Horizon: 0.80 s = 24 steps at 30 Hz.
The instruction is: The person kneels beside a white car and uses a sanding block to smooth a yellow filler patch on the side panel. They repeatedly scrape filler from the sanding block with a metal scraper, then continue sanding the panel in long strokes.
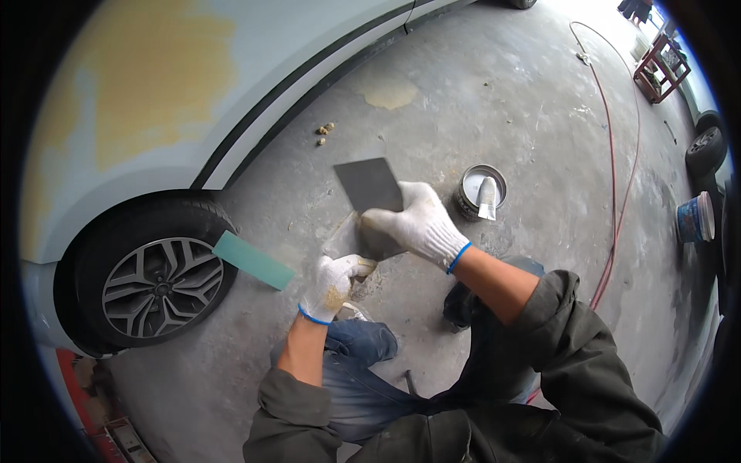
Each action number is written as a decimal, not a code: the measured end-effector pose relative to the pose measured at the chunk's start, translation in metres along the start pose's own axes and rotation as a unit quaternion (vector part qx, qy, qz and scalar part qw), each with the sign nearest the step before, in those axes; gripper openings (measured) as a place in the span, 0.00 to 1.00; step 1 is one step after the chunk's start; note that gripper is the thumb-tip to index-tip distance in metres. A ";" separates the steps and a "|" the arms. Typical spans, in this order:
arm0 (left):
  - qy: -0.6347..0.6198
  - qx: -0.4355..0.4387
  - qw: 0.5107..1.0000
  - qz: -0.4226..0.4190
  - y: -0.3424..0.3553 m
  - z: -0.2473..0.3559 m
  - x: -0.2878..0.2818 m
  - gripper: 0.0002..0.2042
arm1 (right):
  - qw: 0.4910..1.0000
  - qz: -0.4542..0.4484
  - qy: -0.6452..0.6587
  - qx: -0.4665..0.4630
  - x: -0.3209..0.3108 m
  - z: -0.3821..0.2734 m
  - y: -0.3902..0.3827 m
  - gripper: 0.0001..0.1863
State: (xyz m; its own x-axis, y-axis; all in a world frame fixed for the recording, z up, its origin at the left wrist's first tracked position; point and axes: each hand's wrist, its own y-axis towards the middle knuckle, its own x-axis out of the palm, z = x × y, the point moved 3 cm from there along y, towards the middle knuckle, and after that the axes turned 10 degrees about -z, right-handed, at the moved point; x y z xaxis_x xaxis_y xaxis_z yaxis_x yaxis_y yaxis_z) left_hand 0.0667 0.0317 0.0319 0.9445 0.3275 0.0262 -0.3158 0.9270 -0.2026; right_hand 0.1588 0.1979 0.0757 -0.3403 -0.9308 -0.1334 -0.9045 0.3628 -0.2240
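Note:
My right hand (421, 224), in a white knit glove with a blue cuff, is closed on a dark grey flat plate (363, 185), thumb on top. The plate tilts up and away, its lower part running below the thumb. My left hand (328, 287), gloved the same and stained yellowish, is closed around the handle of a putty knife (341, 238). Its greyish, smeared blade lies against or just beside the plate's lower part; contact is hard to tell. Right of my right hand stands an open round can (469, 204) with a white tube (487, 197) across its top.
At left is a white car (154, 174) with yellowish filler patches and a spoked wheel (162, 287). A green strip (253, 261) lies near the tyre. Small yellowish lumps (324, 130) dot the concrete floor (494, 123). A red hose (610, 147), bucket (695, 217) and red cart (661, 68) are at right.

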 end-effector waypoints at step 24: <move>-0.026 0.159 0.962 0.221 0.019 0.030 -0.003 0.11 | 0.987 0.133 0.079 -0.046 -0.005 -0.002 0.007 0.21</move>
State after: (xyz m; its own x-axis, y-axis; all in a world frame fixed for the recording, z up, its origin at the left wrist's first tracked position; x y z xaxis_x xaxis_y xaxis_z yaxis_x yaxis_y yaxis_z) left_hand 0.0551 0.0541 0.0574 0.7078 0.7041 0.0573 -0.7057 0.7009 0.1040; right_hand 0.1540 0.2054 0.0767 -0.5976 -0.8015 -0.0221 -0.7953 0.5960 -0.1109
